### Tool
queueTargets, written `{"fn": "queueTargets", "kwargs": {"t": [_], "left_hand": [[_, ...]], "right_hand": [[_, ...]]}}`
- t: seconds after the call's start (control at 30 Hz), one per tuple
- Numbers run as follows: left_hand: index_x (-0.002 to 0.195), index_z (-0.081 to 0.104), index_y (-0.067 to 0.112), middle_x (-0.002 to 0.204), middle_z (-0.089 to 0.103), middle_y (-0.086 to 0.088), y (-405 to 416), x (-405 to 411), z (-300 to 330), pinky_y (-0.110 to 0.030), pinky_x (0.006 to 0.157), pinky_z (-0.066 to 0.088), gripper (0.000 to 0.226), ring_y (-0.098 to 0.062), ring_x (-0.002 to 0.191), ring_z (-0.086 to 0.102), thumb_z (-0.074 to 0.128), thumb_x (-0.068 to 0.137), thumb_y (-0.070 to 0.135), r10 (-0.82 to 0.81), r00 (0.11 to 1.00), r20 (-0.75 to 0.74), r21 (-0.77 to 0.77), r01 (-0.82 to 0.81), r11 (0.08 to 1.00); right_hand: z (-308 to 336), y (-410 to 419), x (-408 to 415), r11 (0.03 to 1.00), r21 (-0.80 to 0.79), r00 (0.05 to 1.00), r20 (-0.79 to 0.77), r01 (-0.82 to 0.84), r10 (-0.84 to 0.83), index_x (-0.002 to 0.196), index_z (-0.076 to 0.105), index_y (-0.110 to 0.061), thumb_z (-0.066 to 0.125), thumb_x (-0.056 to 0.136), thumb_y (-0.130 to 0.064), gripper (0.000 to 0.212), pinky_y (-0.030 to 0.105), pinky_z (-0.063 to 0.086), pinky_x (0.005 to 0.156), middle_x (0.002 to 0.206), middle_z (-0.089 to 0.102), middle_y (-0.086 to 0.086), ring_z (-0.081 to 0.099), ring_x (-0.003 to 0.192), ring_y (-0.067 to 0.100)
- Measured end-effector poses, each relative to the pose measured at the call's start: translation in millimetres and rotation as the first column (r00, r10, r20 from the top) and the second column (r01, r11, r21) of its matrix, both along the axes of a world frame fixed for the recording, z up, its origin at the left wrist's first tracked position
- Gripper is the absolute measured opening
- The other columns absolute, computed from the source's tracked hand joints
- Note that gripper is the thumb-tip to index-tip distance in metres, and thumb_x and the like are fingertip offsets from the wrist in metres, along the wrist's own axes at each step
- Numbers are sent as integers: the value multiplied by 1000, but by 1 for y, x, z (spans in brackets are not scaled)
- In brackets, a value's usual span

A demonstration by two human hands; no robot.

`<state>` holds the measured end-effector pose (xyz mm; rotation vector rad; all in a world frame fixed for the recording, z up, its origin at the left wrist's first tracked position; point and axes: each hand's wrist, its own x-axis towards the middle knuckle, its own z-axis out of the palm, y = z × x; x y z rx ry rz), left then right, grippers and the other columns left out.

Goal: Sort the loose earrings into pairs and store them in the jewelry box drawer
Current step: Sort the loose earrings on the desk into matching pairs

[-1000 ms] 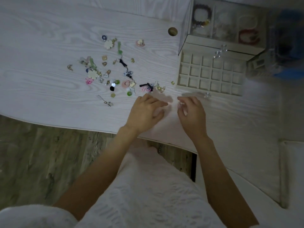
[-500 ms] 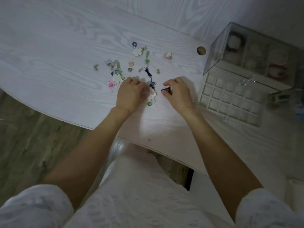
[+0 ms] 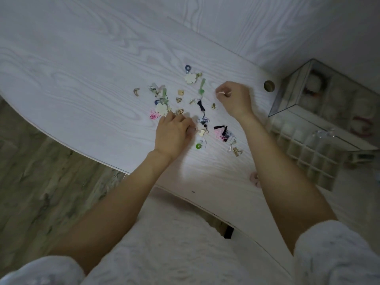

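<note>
Loose earrings (image 3: 181,99) of several colours lie scattered mid-table, among them white flowers (image 3: 190,78), green drops and black bars (image 3: 220,127). My left hand (image 3: 172,132) rests curled on the near side of the pile, thumb and fingertips pinched on a cream heart earring (image 3: 202,132). At the pile's far right edge, my right hand (image 3: 234,97) pinches a small pink earring (image 3: 221,92). The jewelry box (image 3: 292,95) stands at the right, and its gridded drawer (image 3: 304,155) is pulled out, its compartments dim.
The white wood-grain table (image 3: 82,68) has a curved front edge with wood floor beyond it. A round brass grommet (image 3: 269,86) sits near the box. A pink earring (image 3: 254,177) lies apart beside my right forearm. Bracelets show under the box's glass lid.
My right hand moved away from the black earring to the far right of the pile and closed on the pink earring. My left hand stayed on the pile. The view swung left.
</note>
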<state>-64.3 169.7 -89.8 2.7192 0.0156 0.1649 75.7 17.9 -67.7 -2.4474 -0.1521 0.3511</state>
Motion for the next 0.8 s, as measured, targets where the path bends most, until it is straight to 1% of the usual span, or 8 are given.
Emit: {"fn": "queueTargets", "kwargs": {"t": [0.07, 0.13, 0.3, 0.43, 0.5, 0.57, 0.67, 0.8], "left_hand": [[73, 66, 15, 68, 63, -1, 0, 0, 0, -29, 62, 29, 10, -27, 67, 51, 58, 77, 20, -3, 1000, 13, 15, 3, 1000], [72, 64, 15, 67, 63, -1, 0, 0, -1, -29, 61, 29, 15, -26, 66, 51, 52, 78, 21, -6, 1000, 31, 24, 5, 1000], [85, 68, 16, 69, 64, -4, 0, 3, 1, -30, 60, 39, 24, -28, 65, 54, 45, 82, 24, -44, 998, 48, 25, 42, 999], [89, 70, 14, 77, 64, -9, 3, 3, 6, -31, 63, 39, 12, -30, 70, 56, 64, 79, 13, -96, 995, 34, -26, 97, 995], [88, 69, 14, 79, 64, -8, 1, 0, 8, -30, 65, 36, 9, -29, 71, 56, 65, 80, 13, -85, 996, 40, -60, 88, 994], [91, 68, 13, 82, 63, -8, -4, -5, 15, -30, 66, 39, 7, -26, 71, 57, 64, 85, 14, -71, 994, 78, -130, 81, 988], [95, 64, 11, 93, 62, -6, -16, -19, 34, -25, 70, 43, 9, -19, 82, 57, 57, 91, 14, -40, 993, 110, -353, 76, 933], [96, 57, 20, 95, 67, 4, -47, -47, 48, -31, 78, 52, 10, -11, 87, 63, 49, 96, 25, -64, 986, -154, -663, -56, 746]], "right_hand": [[-2, -7, -10, 1000, -3, 999, 29, 27, -27, 88, 67, -18, 59, 88, -11, 11, 25, 47, 75, 101, 67, 4, 59, 88, 14], [-5, -16, -15, 996, -86, 996, 92, 21, -14, 92, 66, -17, 60, 88, -15, 8, 24, 42, 76, 107, 62, 4, 56, 96, 19], [-6, -20, -16, 977, -179, 987, 89, -114, 132, 112, 61, -15, 59, 90, -20, 23, 23, 39, 82, 118, 53, 9, 54, 99, 21], [-3, -10, -21, 977, -176, 989, 63, -122, 134, 101, 59, -9, 56, 92, -16, 12, 22, 35, 75, 110, 56, 10, 51, 92, 17], [2, -9, -28, 989, -120, 993, 74, -85, 94, 96, 56, -9, 56, 92, -17, 9, 22, 35, 73, 105, 56, 10, 48, 87, 14], [15, -17, -44, 1000, -3, 992, 127, 0, 0, 93, 55, -9, 58, 91, -19, 11, 21, 39, 70, 94, 58, 5, 50, 80, 13], [38, -40, -87, 958, 210, 971, 102, 193, -218, 93, 56, -11, 61, 90, -23, 13, 19, 44, 65, 79, 55, -11, 51, 69, 5], [42, -74, -165, 905, 273, 941, -11, 327, -337, 90, 57, -20, 62, 88, -20, 6, 20, 46, 66, 81, 61, -8, 57, 74, 9]]}}
